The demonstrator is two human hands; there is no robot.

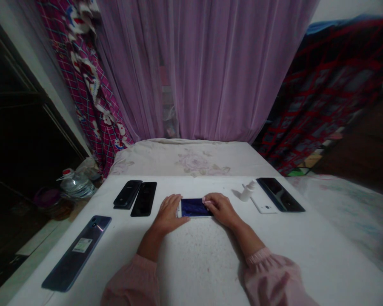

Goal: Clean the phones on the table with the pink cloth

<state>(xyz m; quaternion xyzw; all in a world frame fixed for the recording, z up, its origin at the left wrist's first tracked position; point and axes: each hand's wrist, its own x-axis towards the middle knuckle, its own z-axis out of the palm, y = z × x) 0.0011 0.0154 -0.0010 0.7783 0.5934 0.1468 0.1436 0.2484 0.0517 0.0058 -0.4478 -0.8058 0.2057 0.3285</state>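
Observation:
A white smartphone [194, 208] lies flat on the white-covered table [198, 263], its dark blue screen facing up. My left hand [169, 213] grips its left end, with the fingers over the edge. My right hand [218, 208] rests on its right end, fingertips on the screen. Near my left hand are two black smartphones [127, 194] [143, 199], lying side by side. Further left, a blue-grey phone [76, 253] lies back up with a label on it. To the right stand a small white spray bottle [247, 191], a white phone [264, 202] and a black phone [280, 194].
A pale flowered cushion or bedding [194, 159] lies behind the table, backed by a lilac curtain [204, 63]. A plastic water bottle [76, 185] stands off the table's left edge, beside a dark jar [52, 204]. Plaid fabric hangs on both sides.

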